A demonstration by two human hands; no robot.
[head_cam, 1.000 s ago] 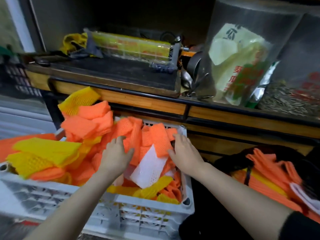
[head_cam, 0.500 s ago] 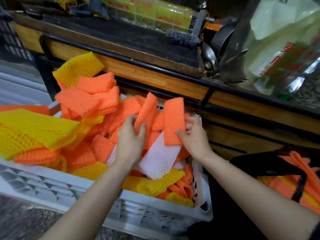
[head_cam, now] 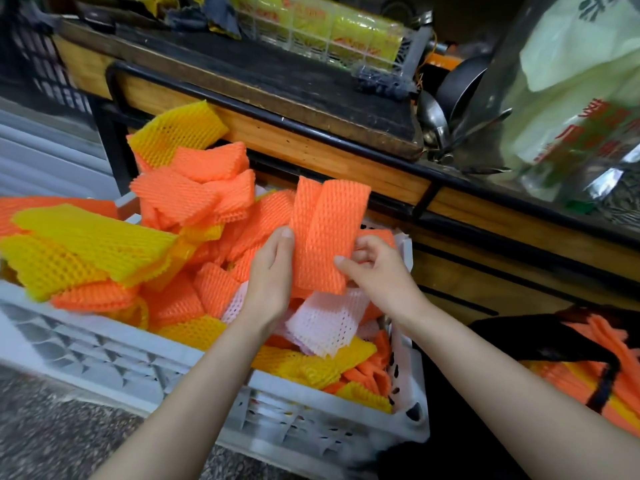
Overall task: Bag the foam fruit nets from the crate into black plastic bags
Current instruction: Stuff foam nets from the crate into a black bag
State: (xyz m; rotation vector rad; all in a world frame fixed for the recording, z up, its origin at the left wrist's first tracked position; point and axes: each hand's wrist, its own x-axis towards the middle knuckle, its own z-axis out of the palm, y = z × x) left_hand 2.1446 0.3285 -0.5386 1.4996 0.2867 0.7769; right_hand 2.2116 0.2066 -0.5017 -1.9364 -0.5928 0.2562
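A white plastic crate (head_cam: 114,355) holds a heap of orange, yellow and white foam fruit nets (head_cam: 104,251). Above the heap, both hands hold a small stack of orange nets (head_cam: 325,233) upright. My left hand (head_cam: 273,275) grips the stack's left edge, thumb on the front. My right hand (head_cam: 377,271) pinches its right edge and lower corner. A white net (head_cam: 325,323) lies just below the hands. At the far right a black plastic bag (head_cam: 519,341) stands open with orange and yellow nets (head_cam: 595,372) inside.
A wooden counter with a black metal frame (head_cam: 346,140) runs behind the crate. On it sit a clear tray of yellow packets (head_cam: 322,29), metal utensils (head_cam: 446,109) and a large clear bag (head_cam: 571,98). Speckled floor (head_cam: 52,427) lies at the lower left.
Both hands went from resting on the heap to picking up orange nets. The nets have been brought together into one stack and lifted higher above the crate.
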